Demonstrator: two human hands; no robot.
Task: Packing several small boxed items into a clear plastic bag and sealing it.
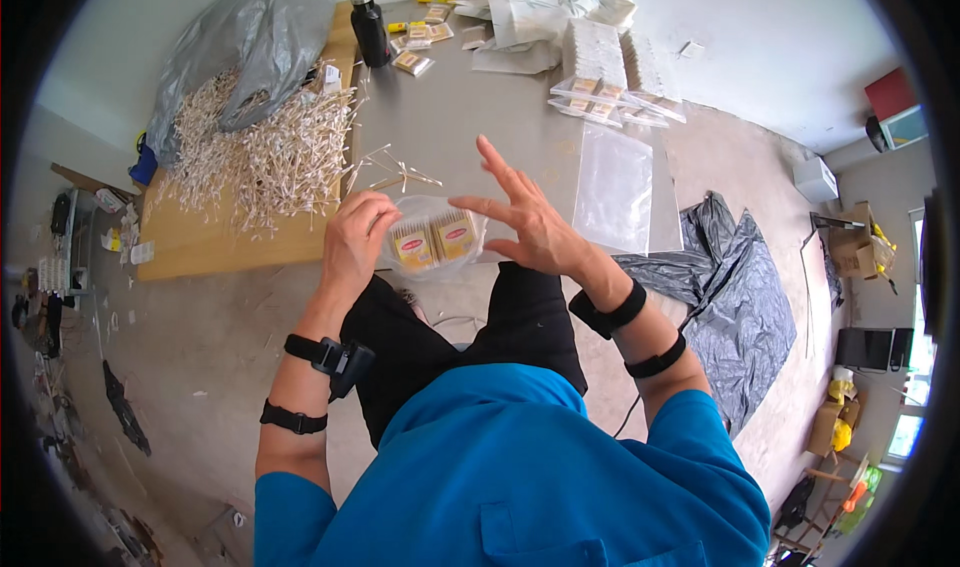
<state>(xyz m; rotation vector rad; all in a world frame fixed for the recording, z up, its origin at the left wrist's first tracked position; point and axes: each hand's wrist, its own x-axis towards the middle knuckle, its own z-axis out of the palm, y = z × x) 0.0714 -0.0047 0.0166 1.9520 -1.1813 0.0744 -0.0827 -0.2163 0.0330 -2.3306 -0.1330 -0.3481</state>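
My left hand pinches the left rim of a clear plastic bag at the table's front edge, above my lap. Inside the bag, two small packs of cotton swabs stand side by side: a left pack and a right pack, both with yellow and red labels. On the bag's right side is my right hand, its fingers spread wide. One of its fingertips reaches to the bag's upper rim; whether it touches is hard to tell. A few loose swabs lie just beyond the bag.
A large heap of cotton swabs spills from a grey plastic bag at left. A black bottle stands behind, near several small packs. Filled bags sit at the back right, and a flat clear bag lies nearer.
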